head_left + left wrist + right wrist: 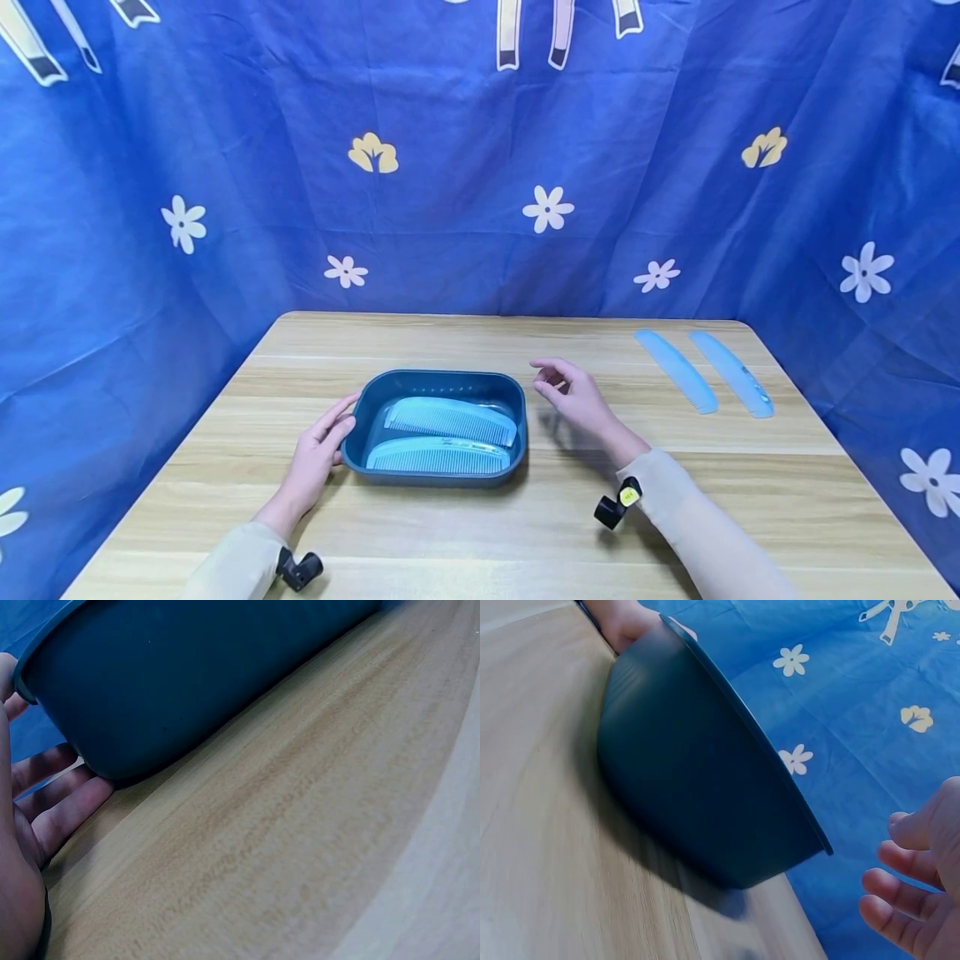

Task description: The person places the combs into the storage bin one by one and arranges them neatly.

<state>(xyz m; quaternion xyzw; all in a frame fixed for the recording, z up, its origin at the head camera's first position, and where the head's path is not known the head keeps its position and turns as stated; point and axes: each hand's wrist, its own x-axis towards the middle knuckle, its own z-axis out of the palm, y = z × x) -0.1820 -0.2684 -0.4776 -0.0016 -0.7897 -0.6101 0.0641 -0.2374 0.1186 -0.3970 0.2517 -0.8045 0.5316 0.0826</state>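
A dark teal plastic basin (442,480) stands on the table, with two light blue combs lying inside: a rear comb (450,417) and a front comb (438,456). My left hand (321,454) rests against the basin's left end; in the left wrist view, its fairly straight fingers (75,806) touch the lower wall. Just right of the basin, apart from it, my right hand (573,398) hovers with fingers loosely bent and nothing between them. At the table's right lie two more blue combs, an inner comb (677,372) and an outer comb (732,374).
The pale wood table (420,542) carries everything. A blue cloth (450,217) with white flowers hangs behind and along both sides. Small black cameras are strapped on both wrists, including the right wrist camera (611,510).
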